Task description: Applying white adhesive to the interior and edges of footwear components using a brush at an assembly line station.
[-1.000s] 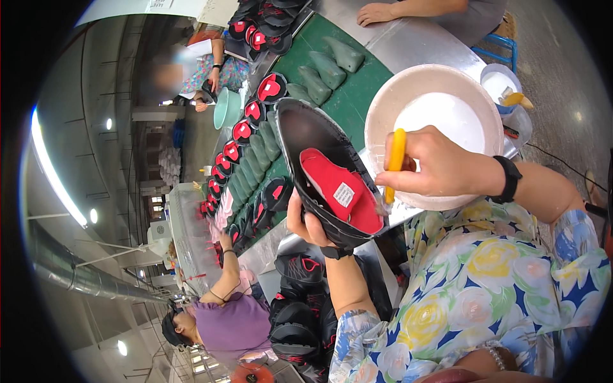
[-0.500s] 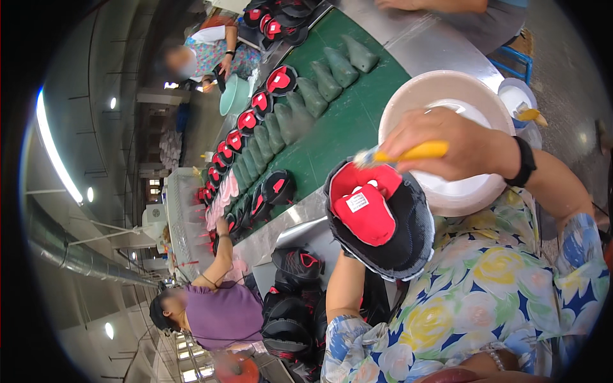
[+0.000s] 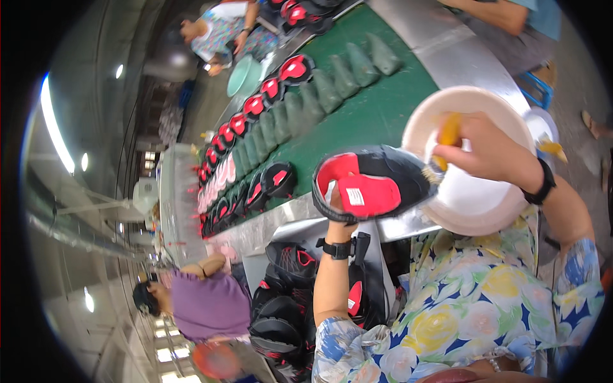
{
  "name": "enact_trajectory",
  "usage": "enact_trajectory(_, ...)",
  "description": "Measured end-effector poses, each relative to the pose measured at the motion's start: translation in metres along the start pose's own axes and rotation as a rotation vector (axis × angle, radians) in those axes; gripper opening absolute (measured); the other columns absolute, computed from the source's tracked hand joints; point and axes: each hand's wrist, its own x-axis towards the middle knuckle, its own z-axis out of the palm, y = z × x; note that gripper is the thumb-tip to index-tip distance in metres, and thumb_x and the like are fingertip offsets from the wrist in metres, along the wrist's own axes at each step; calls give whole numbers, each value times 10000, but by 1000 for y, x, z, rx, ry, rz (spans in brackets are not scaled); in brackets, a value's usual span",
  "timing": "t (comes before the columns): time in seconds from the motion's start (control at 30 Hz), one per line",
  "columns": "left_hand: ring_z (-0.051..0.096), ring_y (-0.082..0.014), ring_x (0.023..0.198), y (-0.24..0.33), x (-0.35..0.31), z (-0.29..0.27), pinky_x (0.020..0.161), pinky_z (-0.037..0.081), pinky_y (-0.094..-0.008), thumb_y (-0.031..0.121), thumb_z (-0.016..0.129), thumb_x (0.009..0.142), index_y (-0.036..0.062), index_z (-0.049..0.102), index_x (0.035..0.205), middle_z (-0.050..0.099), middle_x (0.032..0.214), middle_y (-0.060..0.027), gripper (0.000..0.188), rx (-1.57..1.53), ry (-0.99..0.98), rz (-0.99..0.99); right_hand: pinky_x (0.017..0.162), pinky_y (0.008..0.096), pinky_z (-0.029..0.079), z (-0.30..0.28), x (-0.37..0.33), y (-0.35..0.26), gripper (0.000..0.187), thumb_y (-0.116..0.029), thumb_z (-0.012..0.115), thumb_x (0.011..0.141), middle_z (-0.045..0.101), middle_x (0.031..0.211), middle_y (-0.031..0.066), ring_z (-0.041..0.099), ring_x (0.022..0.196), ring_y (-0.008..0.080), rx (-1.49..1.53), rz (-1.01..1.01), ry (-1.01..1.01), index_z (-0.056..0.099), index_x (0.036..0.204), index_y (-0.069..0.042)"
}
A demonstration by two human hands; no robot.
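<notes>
My left hand point(image 3: 337, 203) is closed round the edge of a black shoe upper point(image 3: 408, 175) with a red lining, its thumb showing inside the opening. Most of its fingers are hidden under the upper. In my right hand point(image 3: 490, 145) is a brush point(image 3: 449, 129) with a yellow handle, gripped bristles down. Those bristles touch the far right end of the upper, beside the pale basin point(image 3: 415, 121). White liquid point(image 3: 476, 198) lies in the basin, below my right hand.
Rows of red-lined uppers point(image 3: 253, 105) and grey-green shoe lasts point(image 3: 345, 78) stand on the green table point(image 3: 306, 147). Piled black shoes point(image 3: 274, 335) sit by my left arm. A co-worker in purple point(image 3: 211, 303) is at left; others sit across the table.
The upper has turned so its end points right, toward the basin. My right hand has moved right, taking the brush from the red lining to the black end, bristles now down.
</notes>
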Motion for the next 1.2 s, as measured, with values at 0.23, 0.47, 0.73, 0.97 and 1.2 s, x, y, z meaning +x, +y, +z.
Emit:
enact_trajectory(0.23,659,-244,1056,8,54,-151,783,621,-372,-38,505,964,116,505,1328,599,1309,-85,396,193,298,226,740,297,494,-15,-25,5,138,-134,686,888,653,848,74,637,806,158,185,269,77,633,916,-11)
enact_trajectory(0.47,563,-381,1235,38,116,-223,1051,460,-419,-150,566,807,70,350,1486,553,1356,-194,745,1272,610,434,752,257,499,0,-24,30,118,-99,666,898,629,837,67,633,805,134,236,495,-35,604,915,0)
enact_trajectory(0.73,653,-369,1075,151,26,-209,899,526,-425,21,569,878,18,655,1152,675,1145,-219,287,1778,696,309,750,221,467,-4,-31,69,105,-65,633,924,582,895,24,578,808,94,165,526,-85,576,1006,-37)
enact_trajectory(0.97,446,-442,1310,53,-130,-185,1000,465,-597,281,884,672,116,228,1554,402,1461,-235,1111,2396,684,-418,703,230,455,9,-35,71,109,-86,669,909,592,871,15,578,761,111,134,439,-157,594,951,-18)
enact_trajectory(1.2,531,-469,1087,88,-176,-175,916,514,-498,6,675,727,194,321,1537,459,1324,-254,904,2326,435,-328,602,260,442,0,-46,50,166,-148,707,892,624,763,34,546,664,100,30,339,-260,639,886,3)
